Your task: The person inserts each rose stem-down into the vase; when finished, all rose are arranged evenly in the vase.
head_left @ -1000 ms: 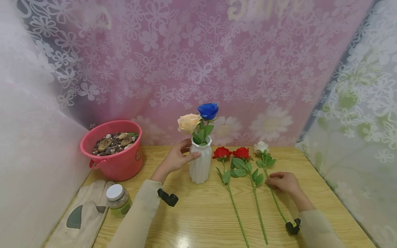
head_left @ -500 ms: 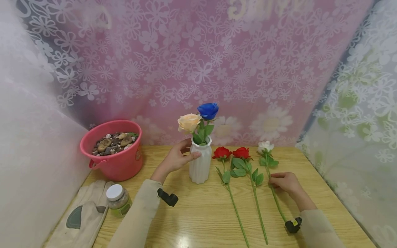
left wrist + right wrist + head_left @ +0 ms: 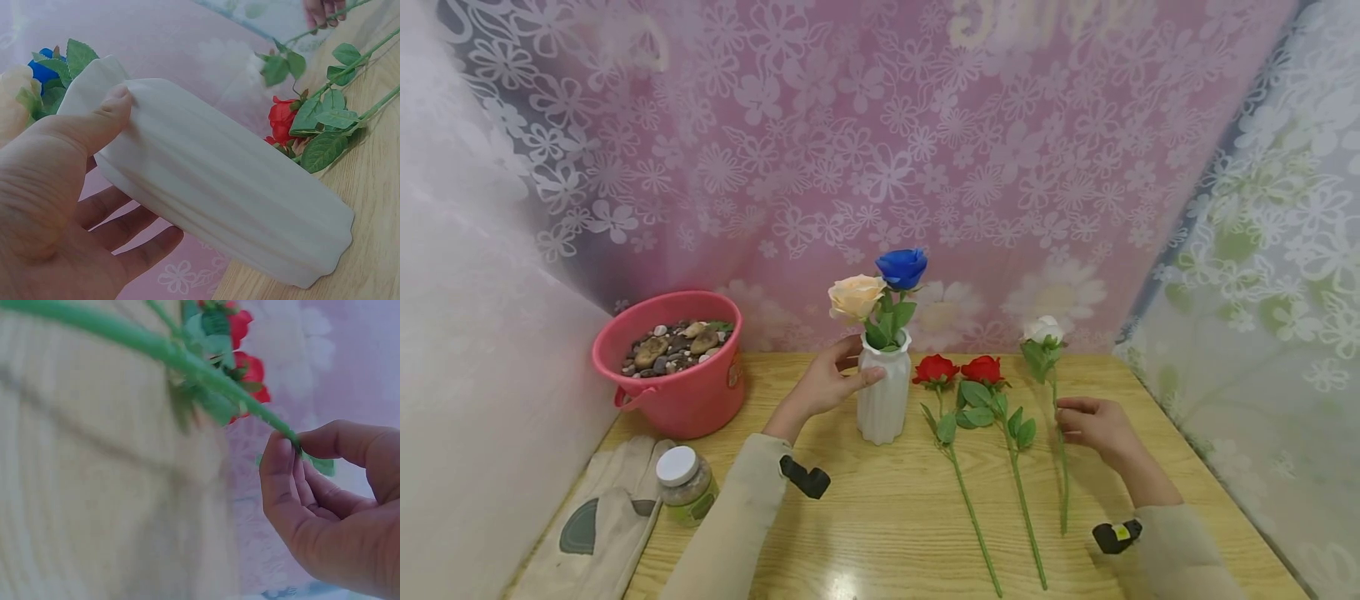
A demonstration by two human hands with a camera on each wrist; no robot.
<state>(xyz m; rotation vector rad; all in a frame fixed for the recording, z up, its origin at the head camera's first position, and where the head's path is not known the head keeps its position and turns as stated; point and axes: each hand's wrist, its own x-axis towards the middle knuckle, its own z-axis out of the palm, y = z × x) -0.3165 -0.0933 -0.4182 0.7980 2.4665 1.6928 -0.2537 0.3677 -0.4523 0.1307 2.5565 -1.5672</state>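
Note:
A white fluted vase (image 3: 884, 400) stands upright on the table, holding a cream rose (image 3: 856, 297) and a blue rose (image 3: 902, 268). My left hand (image 3: 824, 385) grips the vase near its neck; the left wrist view shows the thumb (image 3: 112, 115) on one side and the fingers round the other. On the right, my right hand (image 3: 1099, 429) pinches the green stem of a white rose (image 3: 1042, 330) between thumb and fingertips. The right wrist view shows that stem (image 3: 187, 365) raised off the table, casting a shadow. The white bloom is hidden there behind the hand.
Two red roses (image 3: 936, 369) lie on the wooden table (image 3: 865, 525) between vase and right hand. At the left are a pink bucket (image 3: 692, 408) of stones, a white-lidded jar (image 3: 687, 483) and pale gloves (image 3: 598, 517). A flowered pink curtain (image 3: 820, 167) hangs behind.
My right hand has lifted the white rose off the table, moving slightly right and up, and the stem has swung more upright. The left hand and vase have kept their place.

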